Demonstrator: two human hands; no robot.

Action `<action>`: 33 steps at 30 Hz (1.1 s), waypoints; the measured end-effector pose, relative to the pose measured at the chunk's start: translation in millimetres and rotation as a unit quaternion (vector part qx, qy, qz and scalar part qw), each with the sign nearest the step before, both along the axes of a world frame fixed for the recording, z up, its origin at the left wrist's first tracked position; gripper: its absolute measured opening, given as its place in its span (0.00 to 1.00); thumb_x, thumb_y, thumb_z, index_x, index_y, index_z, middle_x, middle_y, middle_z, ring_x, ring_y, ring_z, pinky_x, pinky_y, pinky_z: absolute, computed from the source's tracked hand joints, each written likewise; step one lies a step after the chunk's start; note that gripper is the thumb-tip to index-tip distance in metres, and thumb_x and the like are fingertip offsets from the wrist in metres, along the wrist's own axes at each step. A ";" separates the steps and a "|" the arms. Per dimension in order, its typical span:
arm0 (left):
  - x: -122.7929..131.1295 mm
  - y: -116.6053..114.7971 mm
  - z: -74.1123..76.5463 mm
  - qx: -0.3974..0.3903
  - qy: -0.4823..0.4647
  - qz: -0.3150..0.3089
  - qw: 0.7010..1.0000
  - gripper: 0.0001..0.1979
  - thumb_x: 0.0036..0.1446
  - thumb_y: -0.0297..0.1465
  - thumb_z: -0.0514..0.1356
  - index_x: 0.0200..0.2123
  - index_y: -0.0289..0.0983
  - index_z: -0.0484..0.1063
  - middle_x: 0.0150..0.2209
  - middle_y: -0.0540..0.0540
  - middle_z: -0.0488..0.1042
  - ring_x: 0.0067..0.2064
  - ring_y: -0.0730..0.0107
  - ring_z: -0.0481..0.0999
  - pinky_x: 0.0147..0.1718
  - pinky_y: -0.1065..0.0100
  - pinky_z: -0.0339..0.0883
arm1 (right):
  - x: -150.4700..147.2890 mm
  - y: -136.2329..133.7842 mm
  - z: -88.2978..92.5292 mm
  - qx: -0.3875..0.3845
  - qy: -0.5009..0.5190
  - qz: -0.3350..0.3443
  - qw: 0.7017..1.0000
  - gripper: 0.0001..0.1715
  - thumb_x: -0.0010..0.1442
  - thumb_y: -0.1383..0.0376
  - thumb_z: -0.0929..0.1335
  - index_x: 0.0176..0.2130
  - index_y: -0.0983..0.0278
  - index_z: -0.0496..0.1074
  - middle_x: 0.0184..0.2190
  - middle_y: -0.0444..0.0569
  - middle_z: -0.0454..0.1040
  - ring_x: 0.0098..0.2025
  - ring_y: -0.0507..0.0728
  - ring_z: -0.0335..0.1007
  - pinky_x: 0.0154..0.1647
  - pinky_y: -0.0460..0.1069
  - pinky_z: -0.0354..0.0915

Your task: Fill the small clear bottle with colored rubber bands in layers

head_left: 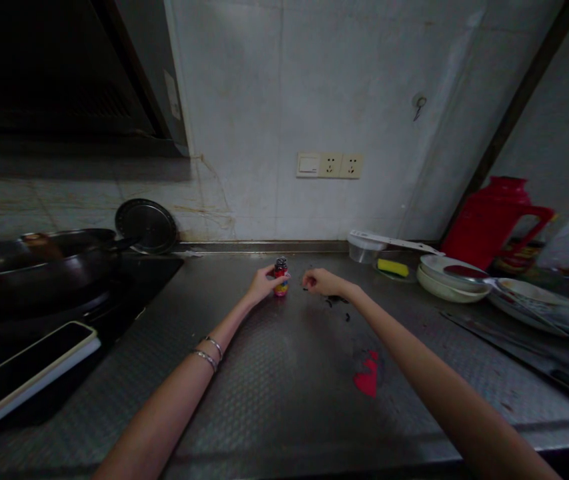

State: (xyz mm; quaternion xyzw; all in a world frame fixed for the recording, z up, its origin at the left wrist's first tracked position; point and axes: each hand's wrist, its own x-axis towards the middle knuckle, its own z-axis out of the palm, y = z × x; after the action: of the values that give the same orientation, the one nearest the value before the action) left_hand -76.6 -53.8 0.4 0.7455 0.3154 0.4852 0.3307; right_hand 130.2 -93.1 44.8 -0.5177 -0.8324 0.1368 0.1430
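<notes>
My left hand [262,285] has its thumb and fingers around a small red bottle [281,288] that stands upright on the metal counter. The bottle has a colourful label and a dark, shiny top. Just to its right, my right hand [322,282] is closed with the fingertips pinched low over the counter. Whatever those fingers may hold is hidden. Several small dark curled bits [338,300] lie beside and below my right hand. Nearer to me is a patch of red pieces [367,377], flat on the counter.
On the left, a wok [49,260] sits on the stove, with a round dark lid [145,225] against the wall. A phone [29,373] lies nearer. To the right are a yellow sponge [393,268], a clear scoop [364,248], stacked bowls [451,287] and a red thermos [487,220].
</notes>
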 end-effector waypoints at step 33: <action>-0.5 -4.4 2.8 -0.011 -0.004 -0.005 1.000 0.19 0.43 0.38 0.63 0.38 0.32 0.73 0.37 0.42 0.75 0.39 0.64 0.72 0.40 0.66 0.64 | 68.6 -64.1 -39.7 -0.034 -0.018 -0.154 0.987 0.12 0.42 0.72 0.65 0.31 0.65 0.69 0.26 0.46 0.71 0.27 0.51 0.66 0.25 0.43 0.56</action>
State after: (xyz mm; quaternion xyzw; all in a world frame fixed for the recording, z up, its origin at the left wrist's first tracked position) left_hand -77.1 -58.3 3.1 0.7412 0.3156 0.4829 0.3431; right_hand 198.8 -157.2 5.1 -0.6468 -0.7399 0.1321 0.1294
